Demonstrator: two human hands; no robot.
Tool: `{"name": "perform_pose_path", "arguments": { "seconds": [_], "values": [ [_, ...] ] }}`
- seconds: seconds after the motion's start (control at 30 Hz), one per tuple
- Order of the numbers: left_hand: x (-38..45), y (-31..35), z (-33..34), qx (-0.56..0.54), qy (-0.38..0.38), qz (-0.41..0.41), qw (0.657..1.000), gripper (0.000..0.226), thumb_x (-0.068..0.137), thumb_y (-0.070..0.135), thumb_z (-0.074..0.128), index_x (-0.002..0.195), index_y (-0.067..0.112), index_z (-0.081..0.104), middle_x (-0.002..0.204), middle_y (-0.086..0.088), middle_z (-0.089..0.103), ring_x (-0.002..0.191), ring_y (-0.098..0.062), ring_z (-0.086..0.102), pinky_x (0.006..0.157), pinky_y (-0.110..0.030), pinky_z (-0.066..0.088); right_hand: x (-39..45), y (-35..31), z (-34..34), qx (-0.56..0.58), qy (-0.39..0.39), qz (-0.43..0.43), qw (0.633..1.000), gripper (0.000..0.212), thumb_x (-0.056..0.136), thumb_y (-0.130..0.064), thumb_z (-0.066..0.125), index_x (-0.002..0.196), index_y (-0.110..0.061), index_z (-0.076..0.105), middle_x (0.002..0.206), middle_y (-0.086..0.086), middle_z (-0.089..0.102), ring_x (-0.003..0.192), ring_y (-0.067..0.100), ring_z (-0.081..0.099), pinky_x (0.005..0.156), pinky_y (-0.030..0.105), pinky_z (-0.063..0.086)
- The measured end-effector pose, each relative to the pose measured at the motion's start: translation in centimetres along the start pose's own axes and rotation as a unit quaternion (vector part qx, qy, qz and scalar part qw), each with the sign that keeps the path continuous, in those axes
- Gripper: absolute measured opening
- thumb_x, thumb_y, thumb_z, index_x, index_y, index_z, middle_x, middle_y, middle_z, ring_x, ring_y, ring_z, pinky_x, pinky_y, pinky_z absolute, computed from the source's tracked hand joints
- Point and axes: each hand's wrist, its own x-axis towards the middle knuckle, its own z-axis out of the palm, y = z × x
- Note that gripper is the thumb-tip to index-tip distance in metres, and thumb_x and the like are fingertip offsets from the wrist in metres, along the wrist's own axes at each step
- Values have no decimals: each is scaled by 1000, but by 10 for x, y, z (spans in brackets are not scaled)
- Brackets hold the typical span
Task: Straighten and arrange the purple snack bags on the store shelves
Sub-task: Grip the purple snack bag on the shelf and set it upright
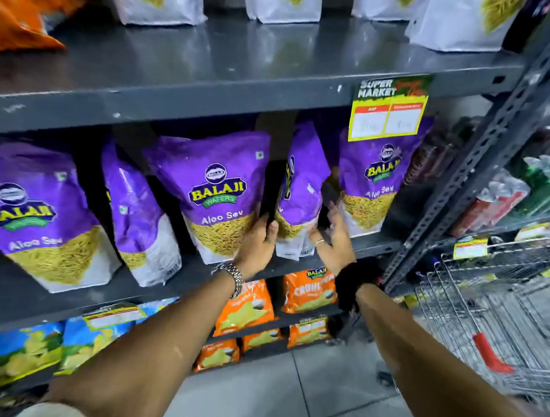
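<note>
Several purple Balaji Aloo Sev bags stand on the middle grey shelf. One purple bag is turned sideways, edge toward me. My left hand presses on its left lower side, thumb against it, and also touches the front-facing bag to the left. My right hand, fingers spread and a ring on one finger, rests flat against the sideways bag's right lower corner. Another front-facing bag stands right of it. Further left are a leaning bag and a front-facing bag.
White bags line the upper shelf, an orange bag at its left. A yellow price tag hangs from the shelf edge. Orange and blue snack bags fill lower shelves. A wire shopping trolley stands on the right.
</note>
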Motion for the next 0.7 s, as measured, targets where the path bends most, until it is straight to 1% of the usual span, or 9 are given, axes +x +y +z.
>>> {"name": "perform_pose_path", "arguments": {
  "seconds": [0.1, 0.23, 0.3, 0.33, 0.43, 0.5, 0.57, 0.63, 0.7],
  "values": [
    [13, -5, 6, -9, -26, -61, 998, 48, 100, 33, 26, 144, 15, 31, 152, -13, 35, 135, -32, 40, 96, -29, 36, 8, 8, 5, 35, -36, 37, 998, 89, 73, -39, 62, 146, -19, 16, 153, 1, 29, 142, 16, 28, 118, 50, 25],
    [25, -21, 15, -73, -40, -83, 993, 49, 98, 41, 29, 140, 19, 40, 144, -12, 47, 133, -29, 44, 100, -25, 34, 4, 6, 3, 61, -61, 52, 995, 77, 82, -22, 62, 145, -18, 19, 152, 2, 32, 140, 18, 31, 119, 45, 26],
    [29, -34, 21, -109, -43, -95, 989, 52, 89, 59, 36, 126, 28, 52, 134, -13, 58, 125, -31, 53, 106, -40, 42, 0, 2, 0, 58, -64, 40, 995, 70, 85, -16, 60, 144, -16, 22, 150, 4, 35, 138, 14, 34, 117, 38, 27],
    [32, -46, 25, -124, -44, -104, 986, 55, 79, 72, 38, 117, 37, 56, 130, -11, 61, 122, -30, 56, 104, -47, 45, -2, 3, -2, 50, -63, 37, 996, 67, 86, -15, 60, 143, -16, 25, 148, 1, 38, 135, 11, 36, 116, 34, 28],
    [35, -72, 40, -127, -65, -117, 983, 49, 63, 86, 41, 93, 50, 59, 118, -8, 68, 112, -27, 63, 96, -52, 50, -17, 7, -12, 53, -54, 41, 996, 61, 85, -16, 61, 136, -29, 31, 139, -11, 42, 125, -6, 40, 112, 25, 31],
    [16, -49, 33, -130, -73, -128, 980, 41, 71, 77, 46, 91, 43, 58, 109, -10, 69, 103, -29, 66, 92, -52, 53, -30, 10, -21, 59, -47, 42, 996, 61, 84, -15, 62, 136, -26, 33, 138, -7, 45, 118, -15, 45, 107, 14, 35],
    [7, -37, 29, -135, -92, -132, 978, 28, 85, 56, 50, 95, 31, 58, 103, -10, 69, 98, -29, 68, 90, -50, 55, -41, 10, -27, 59, -48, 38, 996, 68, 80, -21, 66, 139, -20, 33, 141, -1, 47, 122, -4, 47, 103, 14, 39],
    [11, -36, 28, -135, -87, -136, 978, 23, 89, 43, 52, 94, 23, 62, 99, -10, 69, 97, -28, 66, 88, -46, 55, -49, 8, -30, 36, -52, 31, 998, 81, 73, -28, 70, 142, -21, 27, 140, 1, 49, 120, 7, 52, 95, 14, 46],
    [22, -37, 25, -118, -87, -127, 981, 26, 93, 30, 50, 103, 10, 62, 98, -16, 66, 98, -23, 61, 83, -36, 51, -50, 8, -27, 31, -47, 25, 998, 91, 69, -24, 75, 144, -18, 22, 140, 5, 48, 115, 3, 54, 94, 15, 48]
  ]
}}
